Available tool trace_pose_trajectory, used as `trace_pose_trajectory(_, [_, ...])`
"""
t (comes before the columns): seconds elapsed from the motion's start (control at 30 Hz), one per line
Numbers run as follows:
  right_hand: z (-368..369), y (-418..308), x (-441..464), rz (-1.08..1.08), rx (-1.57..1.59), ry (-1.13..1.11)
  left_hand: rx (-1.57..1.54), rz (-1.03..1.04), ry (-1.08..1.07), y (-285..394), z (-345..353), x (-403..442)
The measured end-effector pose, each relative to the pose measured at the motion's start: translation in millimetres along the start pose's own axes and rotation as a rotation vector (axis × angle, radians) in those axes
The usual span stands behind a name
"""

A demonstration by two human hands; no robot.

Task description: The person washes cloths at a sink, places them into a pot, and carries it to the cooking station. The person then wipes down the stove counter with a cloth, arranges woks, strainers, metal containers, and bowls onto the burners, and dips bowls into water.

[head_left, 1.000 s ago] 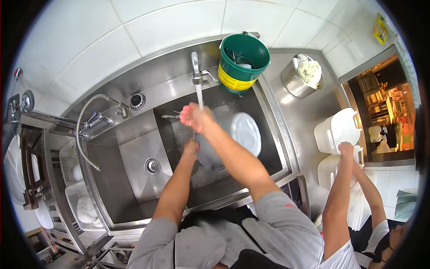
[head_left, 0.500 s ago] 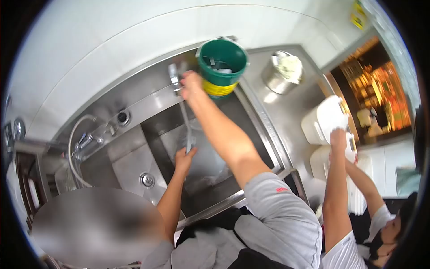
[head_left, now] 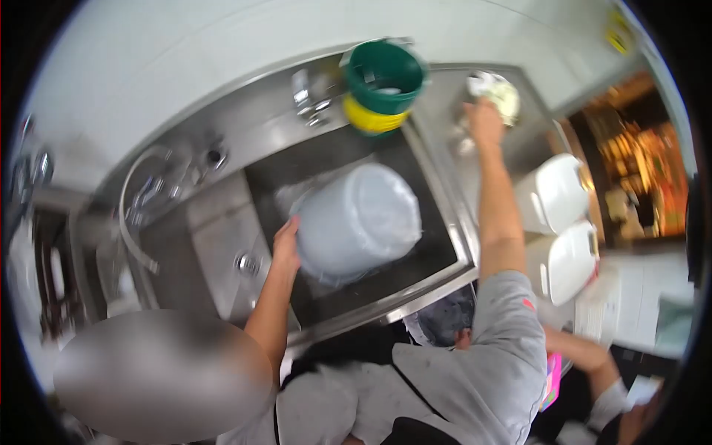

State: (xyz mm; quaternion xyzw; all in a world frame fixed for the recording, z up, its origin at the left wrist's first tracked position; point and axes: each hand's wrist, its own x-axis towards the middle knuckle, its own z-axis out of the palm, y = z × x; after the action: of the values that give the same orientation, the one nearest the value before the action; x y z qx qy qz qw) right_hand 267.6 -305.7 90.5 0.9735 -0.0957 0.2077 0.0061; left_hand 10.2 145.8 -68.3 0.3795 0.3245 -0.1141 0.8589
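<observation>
My left hand (head_left: 285, 245) grips the side of a large greyish, translucent round bucket (head_left: 326, 230). The bucket lies tilted inside the deep sink (head_left: 278, 159), its round end turned to the right. Across the sink's right edge, my right hand (head_left: 486, 122) reaches over the steel counter to a pale, crumpled whitish thing (head_left: 507, 100). That hand is smeared and its fingertips are hidden, so I cannot see whether it holds it. Behind the sink stands a tap (head_left: 302, 93), beside a green bucket (head_left: 387, 74) with a yellow band.
On the right stand two white lidded containers (head_left: 558, 194). A shallower basin with a drain (head_left: 248, 263) and a pale hose (head_left: 127, 208) are on the left. A co-worker's arm (head_left: 582, 350) shows at lower right, near a pink thing (head_left: 552, 382).
My right hand has left the tap and moved right to the whitish thing. The stream under the tap is gone. My left hand now tilts the bucket up. The co-worker's hands have left the white containers.
</observation>
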Motion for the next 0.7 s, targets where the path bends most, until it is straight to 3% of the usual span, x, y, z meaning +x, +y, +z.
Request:
trace_pose_trajectory(0.03, [4.9,1.9,-3.7,-0.125,-0.134,0.08,-0.005,-0.034,0.049,1.5,1.3,-4.2])
trace_pose_trajectory(0.13, [24.7,15.6,1.3,-0.028,-0.131,0.232,-0.19,-0.111,0.014,-14.6,-6.5,-5.5])
trace_pose_trajectory(0.2, [21.4,15.6,-0.9,-0.084,-0.08,0.281,-0.232,-0.138,0.002,-9.1,-7.0,-19.3])
trace_pose_trajectory(0.3, [20.9,26.3,-5.7,-0.144,-0.024,0.395,-0.283,-0.063,0.148,15.8,17.3,-64.1])
trace_pose_trajectory(0.4, [-1.7,24.5,-7.6,-0.05,0.049,0.483,-0.387,-0.03,0.0,10.6,-22.4,-60.0])
trace_pose_trajectory(0.53, [-38.1,39.9,4.2,0.059,-0.093,0.35,-0.562,0.115,0.02,24.1,-14.8,-84.3])
trace_pose_trajectory(0.57, [-46.3,38.9,2.2,0.068,0.08,0.35,-0.566,0.164,0.018,27.0,-20.1,-87.7])
trace_pose_trajectory(0.7, [-69.3,34.1,-23.9,-0.068,0.034,0.533,-0.627,0.329,-0.082,53.2,-43.8,-127.0])
